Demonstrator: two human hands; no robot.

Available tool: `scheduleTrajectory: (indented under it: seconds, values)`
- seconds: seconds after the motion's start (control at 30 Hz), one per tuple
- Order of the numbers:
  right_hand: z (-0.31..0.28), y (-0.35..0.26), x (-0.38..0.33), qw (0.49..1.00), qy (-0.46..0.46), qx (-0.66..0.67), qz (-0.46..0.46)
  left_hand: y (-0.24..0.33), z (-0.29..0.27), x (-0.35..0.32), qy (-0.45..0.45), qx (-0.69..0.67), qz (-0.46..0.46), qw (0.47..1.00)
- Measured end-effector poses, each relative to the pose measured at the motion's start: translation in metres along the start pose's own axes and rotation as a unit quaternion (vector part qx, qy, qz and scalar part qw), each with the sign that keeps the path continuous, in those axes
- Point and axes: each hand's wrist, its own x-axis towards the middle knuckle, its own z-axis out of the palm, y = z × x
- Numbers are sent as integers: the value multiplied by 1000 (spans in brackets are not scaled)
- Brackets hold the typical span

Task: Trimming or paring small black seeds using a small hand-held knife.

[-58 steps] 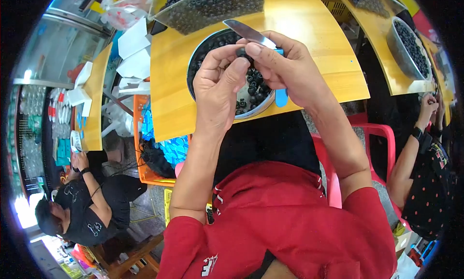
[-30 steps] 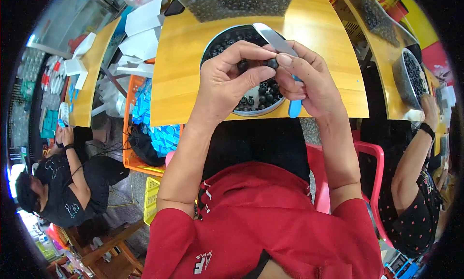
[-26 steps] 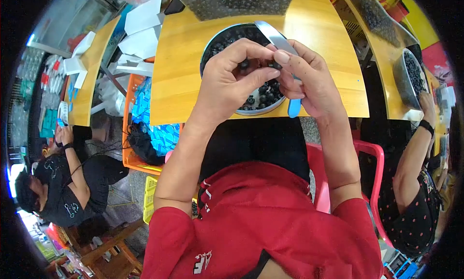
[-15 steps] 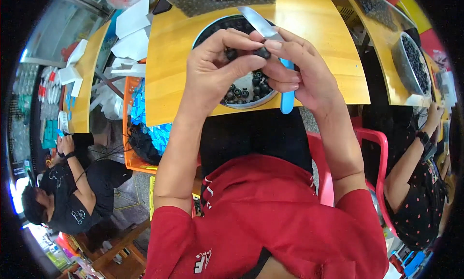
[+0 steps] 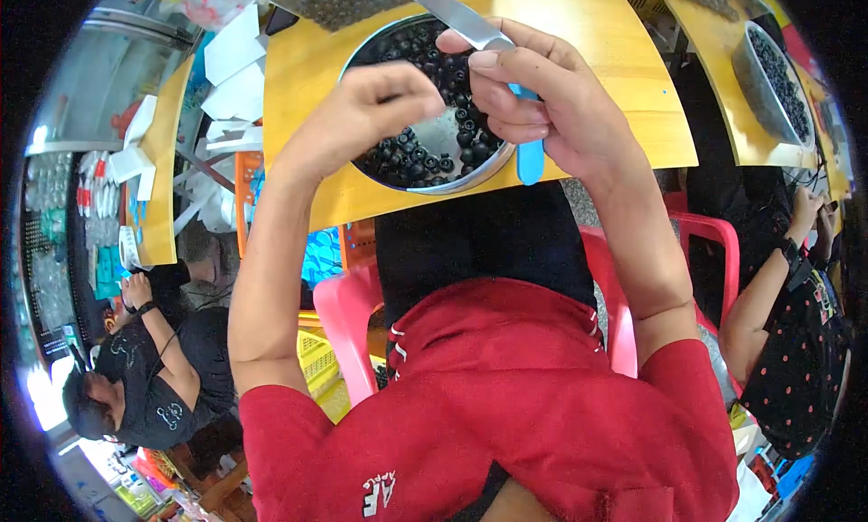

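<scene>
A: Over the yellow wooden table (image 5: 624,79), the right hand (image 5: 551,102) is wrapped tight round a knife (image 5: 484,47): blue plastic handle down toward the person, flat steel blade slanting up and left, away.

B: And the left hand (image 5: 362,115)?

A: Fingers pinched together above the round metal bowl (image 5: 425,183); whether they hold one of the small, dark, round fruits (image 5: 416,151), I can't tell.
</scene>
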Motion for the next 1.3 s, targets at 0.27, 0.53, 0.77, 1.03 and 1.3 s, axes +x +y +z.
scheduleTrajectory:
  seconds: [0.27,0.53,0.77,1.03,1.3]
  values:
    - [-3,-2,0,1000,2,-9,-8,10,25,8,-159,474,28,866]
    - [-9,0,5,994,82,-65,-15,9,14,5,44,242,28,969]
    - [-5,8,7,972,135,-182,-57,17,27,-1,261,98,212,937]
    - [-6,4,5,994,93,-38,-37,26,34,-5,316,176,286,887]
    - [4,8,7,979,141,-107,-103,26,45,-7,228,-128,122,957]
